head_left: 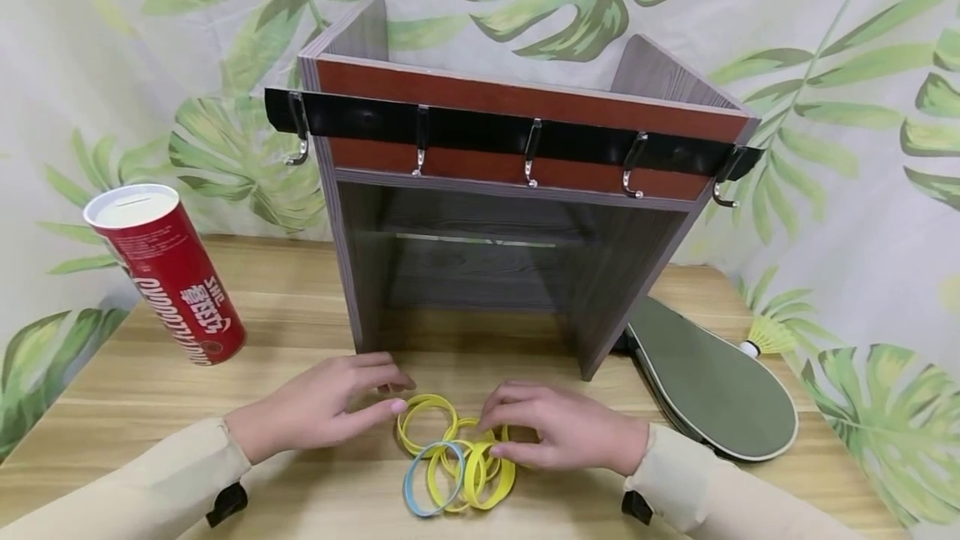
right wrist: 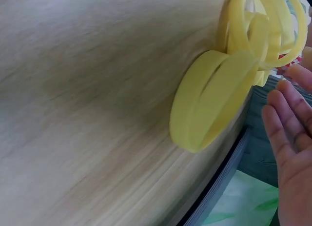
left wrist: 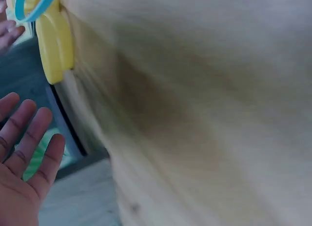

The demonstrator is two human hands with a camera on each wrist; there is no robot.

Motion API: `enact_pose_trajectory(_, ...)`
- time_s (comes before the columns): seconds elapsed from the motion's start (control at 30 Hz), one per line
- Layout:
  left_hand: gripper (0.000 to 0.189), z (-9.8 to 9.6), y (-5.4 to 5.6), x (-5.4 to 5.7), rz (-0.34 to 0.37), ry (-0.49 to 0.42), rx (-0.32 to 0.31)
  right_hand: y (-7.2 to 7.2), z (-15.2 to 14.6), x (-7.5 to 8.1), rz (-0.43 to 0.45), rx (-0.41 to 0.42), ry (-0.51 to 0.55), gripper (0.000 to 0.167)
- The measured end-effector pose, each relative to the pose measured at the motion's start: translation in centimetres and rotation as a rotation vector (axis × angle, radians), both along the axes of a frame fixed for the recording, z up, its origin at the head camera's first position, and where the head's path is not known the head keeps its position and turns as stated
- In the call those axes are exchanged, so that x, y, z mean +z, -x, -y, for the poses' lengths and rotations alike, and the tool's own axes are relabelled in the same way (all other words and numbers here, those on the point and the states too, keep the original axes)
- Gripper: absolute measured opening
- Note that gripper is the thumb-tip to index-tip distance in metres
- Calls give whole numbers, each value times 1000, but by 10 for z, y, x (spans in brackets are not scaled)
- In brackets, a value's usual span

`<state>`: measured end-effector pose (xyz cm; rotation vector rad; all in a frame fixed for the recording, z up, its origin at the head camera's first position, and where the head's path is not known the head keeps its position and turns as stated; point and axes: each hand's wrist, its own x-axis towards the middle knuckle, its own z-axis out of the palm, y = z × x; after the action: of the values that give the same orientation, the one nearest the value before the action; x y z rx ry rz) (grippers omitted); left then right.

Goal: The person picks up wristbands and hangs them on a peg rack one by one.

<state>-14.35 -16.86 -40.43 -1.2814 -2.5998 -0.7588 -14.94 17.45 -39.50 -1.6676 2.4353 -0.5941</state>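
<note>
Several yellow wristbands [head_left: 470,473] lie in a loose, overlapping pile on the table, with one light blue wristband [head_left: 408,491] at the front left. My left hand [head_left: 330,407] is beside the pile, its thumb tip right at the edge of the leftmost band and its fingers loosely bent. From the other side my right hand [head_left: 543,425] reaches over the pile, fingertips close above the bands. The right wrist view shows a yellow band [right wrist: 195,104] apart from extended fingers [right wrist: 280,131]. Both palms hold nothing.
Behind the hands stands a grey wooden stand [head_left: 345,248] with a black hook rail [head_left: 480,125] across its front. A red can [head_left: 180,273] is at left. To the right lie a green racket case [head_left: 712,382] and a yellow shuttlecock [head_left: 768,335].
</note>
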Motion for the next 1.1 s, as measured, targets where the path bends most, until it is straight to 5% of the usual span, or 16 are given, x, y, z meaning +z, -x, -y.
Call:
enact_pose_trajectory(0.33, 17, 30, 3, -8, 204, -168, 252, -2, 9, 3, 75, 25, -57, 24)
enact_pose_trajectory(0.6, 19, 35, 8, -12, 273, -193, 475, -2, 12, 4, 82, 11, -78, 20)
enact_pose_trajectory(0.83, 66, 28, 17, -15, 422, -256, 437, -1, 12, 5, 109, -16, -93, 15)
enact_pose_trajectory(1.1, 66, 24, 24, -18, 457, -311, 415, 5, 10, 12, 360, -21, -50, 10)
